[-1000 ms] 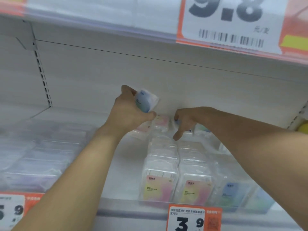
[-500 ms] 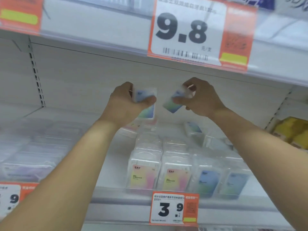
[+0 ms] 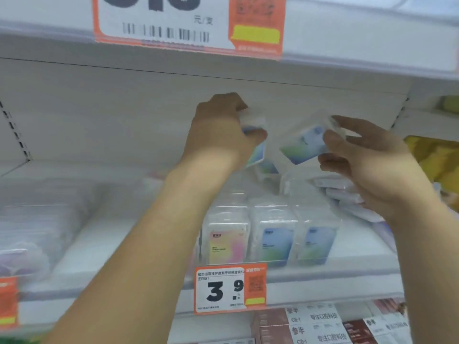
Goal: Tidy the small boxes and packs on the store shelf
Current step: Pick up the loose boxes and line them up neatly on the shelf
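Note:
My left hand (image 3: 221, 127) grips a small clear box with a blue-green label (image 3: 255, 135), held up above the shelf. To its right, my right hand (image 3: 360, 155) pinches a second clear box with a blue-green label (image 3: 304, 145), tilted, between thumb and fingers. Below them, rows of the same small boxes stand on the white shelf (image 3: 124, 244): a pink-yellow row (image 3: 227, 242) and two blue rows (image 3: 275, 244). Loose boxes lie toppled at the back right (image 3: 340, 192).
A price tag reading 3.9 (image 3: 229, 288) hangs on the shelf's front rail. The upper shelf with a large orange tag (image 3: 188, 23) is close overhead. Blurred clear packs fill the left (image 3: 37, 224). Yellow packs sit far right (image 3: 437, 157). Boxed goods stand on the lower shelf (image 3: 323, 324).
Both hands have lifted from the back of the rows, each now holding a blue box in the air. The right hand's box has tilted, and the view has shifted left.

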Available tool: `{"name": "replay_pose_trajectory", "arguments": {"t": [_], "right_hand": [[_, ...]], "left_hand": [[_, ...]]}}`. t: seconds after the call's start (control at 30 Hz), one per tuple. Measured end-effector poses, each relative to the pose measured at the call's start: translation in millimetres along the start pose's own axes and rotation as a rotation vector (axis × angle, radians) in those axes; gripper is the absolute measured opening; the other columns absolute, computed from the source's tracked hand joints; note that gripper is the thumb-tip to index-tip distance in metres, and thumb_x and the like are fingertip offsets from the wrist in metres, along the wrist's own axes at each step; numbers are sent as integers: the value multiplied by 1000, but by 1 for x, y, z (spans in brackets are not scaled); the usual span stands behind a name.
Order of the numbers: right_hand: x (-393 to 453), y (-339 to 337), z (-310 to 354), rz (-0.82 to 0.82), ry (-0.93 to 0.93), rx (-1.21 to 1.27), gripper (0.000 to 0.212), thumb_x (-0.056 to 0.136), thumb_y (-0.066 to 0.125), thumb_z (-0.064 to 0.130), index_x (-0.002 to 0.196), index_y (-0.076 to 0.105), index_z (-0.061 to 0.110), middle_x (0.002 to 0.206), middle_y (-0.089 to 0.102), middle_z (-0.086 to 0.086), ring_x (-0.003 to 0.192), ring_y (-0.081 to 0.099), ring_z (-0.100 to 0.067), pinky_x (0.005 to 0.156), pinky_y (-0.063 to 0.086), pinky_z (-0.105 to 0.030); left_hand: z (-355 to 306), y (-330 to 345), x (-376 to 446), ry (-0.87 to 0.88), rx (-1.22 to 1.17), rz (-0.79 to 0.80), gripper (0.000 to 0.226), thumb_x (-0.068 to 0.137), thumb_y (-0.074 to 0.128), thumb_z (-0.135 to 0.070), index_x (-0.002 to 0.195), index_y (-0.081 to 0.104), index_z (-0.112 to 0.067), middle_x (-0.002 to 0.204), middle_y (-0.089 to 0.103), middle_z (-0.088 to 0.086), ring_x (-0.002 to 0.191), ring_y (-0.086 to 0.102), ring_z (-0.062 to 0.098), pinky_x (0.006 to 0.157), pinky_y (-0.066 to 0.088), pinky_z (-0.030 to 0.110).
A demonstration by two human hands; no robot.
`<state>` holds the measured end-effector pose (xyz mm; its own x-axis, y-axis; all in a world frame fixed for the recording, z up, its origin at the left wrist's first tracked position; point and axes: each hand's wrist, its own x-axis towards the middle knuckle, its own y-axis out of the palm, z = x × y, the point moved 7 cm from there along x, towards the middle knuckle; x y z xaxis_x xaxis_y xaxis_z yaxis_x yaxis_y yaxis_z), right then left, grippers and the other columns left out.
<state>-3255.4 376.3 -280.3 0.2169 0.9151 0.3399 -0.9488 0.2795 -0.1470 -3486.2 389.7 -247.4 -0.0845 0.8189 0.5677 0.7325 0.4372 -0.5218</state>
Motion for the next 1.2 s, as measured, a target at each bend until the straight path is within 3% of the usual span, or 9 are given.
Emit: {"name": "replay_pose_trajectory", "arguments": {"t": [0.23, 0.3, 0.4, 0.57, 0.63, 0.7, 0.87, 1.07, 1.2], "right_hand": [[4, -28, -18, 11, -42, -280, 33, 92, 66, 34, 126, 62, 33, 107, 68, -1, 56, 64, 1, 40, 43, -10], [7, -26, -23, 46, -64, -340, 31, 90, 68, 34, 121, 64, 33, 110, 67, 4, 61, 66, -3, 44, 46, -13], [10, -20, -36, 93, -23, -365, 30, 85, 74, 34, 114, 66, 32, 112, 67, 5, 78, 68, -18, 70, 56, -29], [9, -6, -60, 234, 110, -333, 28, 85, 74, 36, 111, 66, 30, 117, 66, 4, 93, 69, -20, 85, 59, -41], [7, -2, -66, 321, 148, -361, 28, 87, 71, 37, 114, 66, 29, 117, 66, 5, 93, 70, -19, 81, 60, -35], [3, 1, -68, 394, 174, -360, 24, 93, 66, 33, 115, 67, 26, 114, 68, 5, 91, 68, -12, 66, 56, -18], [-2, 7, -69, 440, 287, -258, 34, 99, 49, 45, 113, 68, 21, 109, 73, 1, 92, 69, -13, 64, 53, -18], [-5, 16, -80, 475, 397, -303, 42, 97, 47, 54, 120, 65, 23, 116, 70, 1, 105, 65, -21, 85, 52, -31], [-6, 18, -86, 493, 420, -335, 37, 99, 48, 49, 122, 62, 24, 116, 69, 5, 106, 65, -18, 84, 53, -32]], "left_hand": [[-12, 51, -10, 25, 69, 260, 44, 78, 77, -30, 119, 63, -26, 126, 58, -7, 115, 54, 11, 80, 36, 14], [-10, 59, -13, 19, 158, 343, 46, 77, 78, -29, 121, 63, -25, 127, 56, -6, 118, 52, 13, 85, 39, 18], [-8, 65, -16, 3, 251, 397, 46, 75, 79, -30, 118, 63, -24, 122, 57, -3, 117, 51, 16, 86, 41, 22], [1, 74, -26, -84, 333, 565, 43, 79, 75, -38, 117, 63, -22, 122, 59, 1, 113, 56, 20, 91, 45, 27], [2, 76, -30, -79, 329, 653, 31, 92, 59, -42, 93, 66, -12, 95, 64, 6, 88, 61, 22, 76, 49, 30], [3, 76, -34, -57, 346, 717, 43, 100, 41, -42, 73, 54, -11, 71, 55, 5, 66, 53, 20, 59, 40, 29], [13, 68, -35, -39, 376, 780, 43, 99, 37, -48, 114, 63, -17, 112, 65, 1, 105, 59, 22, 97, 46, 40], [29, 70, -39, -50, 424, 868, 46, 94, 40, -58, 103, 65, -22, 102, 64, -4, 97, 60, 18, 93, 48, 36], [27, 74, -40, -24, 372, 887, 45, 96, 39, -53, 104, 64, -17, 98, 65, 0, 95, 61, 20, 92, 48, 36]]}}
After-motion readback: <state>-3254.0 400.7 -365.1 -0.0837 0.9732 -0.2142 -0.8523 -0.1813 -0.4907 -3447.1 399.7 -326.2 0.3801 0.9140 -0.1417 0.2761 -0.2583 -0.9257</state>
